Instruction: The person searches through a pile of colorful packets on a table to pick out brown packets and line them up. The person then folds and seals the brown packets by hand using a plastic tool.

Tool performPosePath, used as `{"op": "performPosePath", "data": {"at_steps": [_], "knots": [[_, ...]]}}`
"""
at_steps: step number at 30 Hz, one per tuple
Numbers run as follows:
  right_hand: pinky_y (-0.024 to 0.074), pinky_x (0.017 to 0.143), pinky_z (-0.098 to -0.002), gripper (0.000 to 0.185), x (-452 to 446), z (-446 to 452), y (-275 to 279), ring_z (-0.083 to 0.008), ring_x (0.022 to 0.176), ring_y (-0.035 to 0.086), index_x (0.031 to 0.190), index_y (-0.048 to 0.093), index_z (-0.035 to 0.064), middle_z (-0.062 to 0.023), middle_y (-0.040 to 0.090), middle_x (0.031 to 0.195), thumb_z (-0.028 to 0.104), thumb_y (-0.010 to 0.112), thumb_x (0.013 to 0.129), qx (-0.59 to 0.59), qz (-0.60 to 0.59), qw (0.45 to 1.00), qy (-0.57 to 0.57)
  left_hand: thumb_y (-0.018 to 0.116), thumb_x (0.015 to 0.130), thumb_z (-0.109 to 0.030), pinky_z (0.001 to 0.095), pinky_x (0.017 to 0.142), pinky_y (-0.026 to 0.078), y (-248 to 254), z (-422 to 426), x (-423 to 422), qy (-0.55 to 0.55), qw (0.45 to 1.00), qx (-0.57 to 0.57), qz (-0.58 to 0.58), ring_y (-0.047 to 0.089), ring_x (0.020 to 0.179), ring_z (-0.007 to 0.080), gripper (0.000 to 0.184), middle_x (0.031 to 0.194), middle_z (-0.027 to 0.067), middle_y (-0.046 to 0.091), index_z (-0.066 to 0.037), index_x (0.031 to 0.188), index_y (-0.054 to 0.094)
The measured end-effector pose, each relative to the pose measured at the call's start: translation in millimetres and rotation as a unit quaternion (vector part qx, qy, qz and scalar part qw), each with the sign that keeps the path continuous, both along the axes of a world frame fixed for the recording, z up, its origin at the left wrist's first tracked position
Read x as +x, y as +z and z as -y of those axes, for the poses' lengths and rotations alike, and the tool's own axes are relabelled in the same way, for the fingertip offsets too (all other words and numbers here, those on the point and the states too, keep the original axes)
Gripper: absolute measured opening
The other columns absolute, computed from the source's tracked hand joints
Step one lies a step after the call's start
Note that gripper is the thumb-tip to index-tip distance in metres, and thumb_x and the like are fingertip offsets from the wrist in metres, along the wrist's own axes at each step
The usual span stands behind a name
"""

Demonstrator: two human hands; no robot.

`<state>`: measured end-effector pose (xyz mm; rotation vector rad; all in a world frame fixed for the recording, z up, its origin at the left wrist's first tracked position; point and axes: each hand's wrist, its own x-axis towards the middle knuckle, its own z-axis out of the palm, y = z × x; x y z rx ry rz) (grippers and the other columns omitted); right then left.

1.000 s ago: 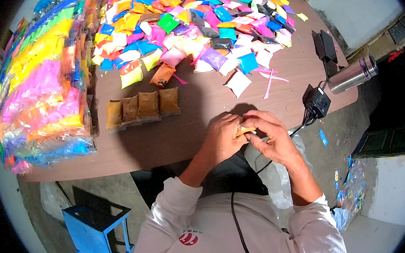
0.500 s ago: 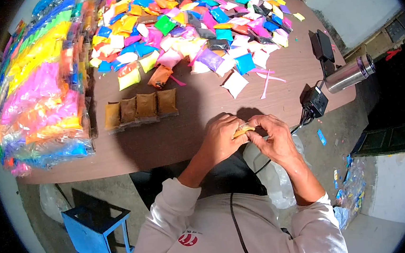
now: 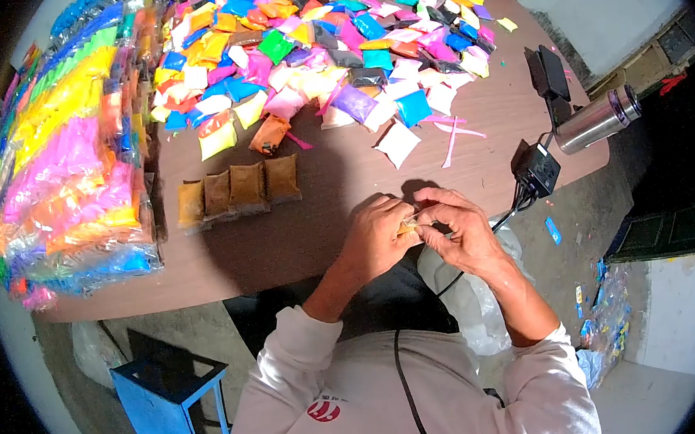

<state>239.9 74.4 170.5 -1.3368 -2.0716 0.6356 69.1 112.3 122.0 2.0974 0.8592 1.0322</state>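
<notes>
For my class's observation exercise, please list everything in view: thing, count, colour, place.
held packet: one, yellowish, between both hands
brown packets: four, brown, in a row on the table
table: one, brown, centre
loose packets: too many to count, multicoloured, heaped across the far side
bagged packets: uncountable, multicoloured, stacked left
pink strips: a few, pink, near the heap
black boxes: two, black, table's right
flask: one, silver, right edge
stool: one, blue and black, lower left
plastic bags: at least two, clear, below the table
floor litter: uncountable, mixed colours, lower right
shirt: one, pale, bottom centre
left hand: one, bare, at the packet
right hand: one, bare, at the packet
</notes>
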Motion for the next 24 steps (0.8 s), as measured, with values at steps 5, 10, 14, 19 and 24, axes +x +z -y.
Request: {"op": "performPosePath", "data": {"at_steps": [5,10,14,19,24], "knots": [[0.0449,0.088,-0.0339,0.024,-9.5,2.7,-7.4,-0.0257,0.107,0.055,0.093,0.066,0.0064,-0.0127,0.059,0.112,-0.001,0.068,0.071,-0.077,-0.165,0.982,-0.041,0.069,0.068,-0.013,0.041,0.065,0.043,-4.5,0.0,-1.6,0.013,1.0,-0.025,0.005,0.053,0.074,0.0334,0.022,0.075,0.0139,0.055,-0.002,0.079,0.054],[0.0443,0.089,-0.0335,0.02,-13.7,-1.6,-22.8,-0.0256,0.108,0.055,0.09,0.067,0.0062,-0.0131,0.058,0.113,-0.002,0.067,0.072,-0.066,-0.178,0.981,-0.044,0.068,0.069,-0.013,0.0399,0.065,0.043,-7.3,-2.0,0.2,0.012,1.0,-0.012,0.014,0.054,0.074,0.0339,0.021,0.076,0.0144,0.054,-0.002,0.082,0.055],[0.0445,0.087,-0.0323,0.015,-8.3,-6.8,-19.8,-0.0244,0.106,0.055,0.089,0.066,0.0047,-0.0132,0.057,0.113,0.0,0.068,0.075,-0.061,-0.151,0.987,-0.008,0.069,0.069,-0.012,0.0392,0.063,0.044,-6.9,-1.9,1.1,-0.003,1.0,-0.009,0.018,0.054,0.072,0.0335,0.021,0.074,0.0144,0.055,-0.002,0.081,0.056],[0.0452,0.081,-0.0288,0.009,-3.9,-4.3,-18.6,-0.0186,0.095,0.057,0.088,0.064,0.0006,-0.0102,0.061,0.101,0.002,0.066,0.079,-0.127,-0.25,0.959,-0.036,0.072,0.067,-0.01,0.0372,0.061,0.043,-2.4,-2.2,-2.5,-0.01,1.0,-0.024,-0.008,0.054,0.069,0.0315,0.021,0.074,0.0144,0.055,-0.001,0.08,0.057],[0.0449,0.074,-0.026,0.007,3.4,0.1,-16.7,-0.0127,0.082,0.055,0.087,0.063,-0.002,-0.0046,0.061,0.086,0.002,0.064,0.082,-0.14,-0.259,0.952,-0.085,0.07,0.071,-0.01,0.0341,0.06,0.043,-1.1,-2.0,-3.3,-0.032,0.996,-0.071,0.04,0.053,0.066,0.0243,0.019,0.073,0.0126,0.054,0.001,0.08,0.057]]}}
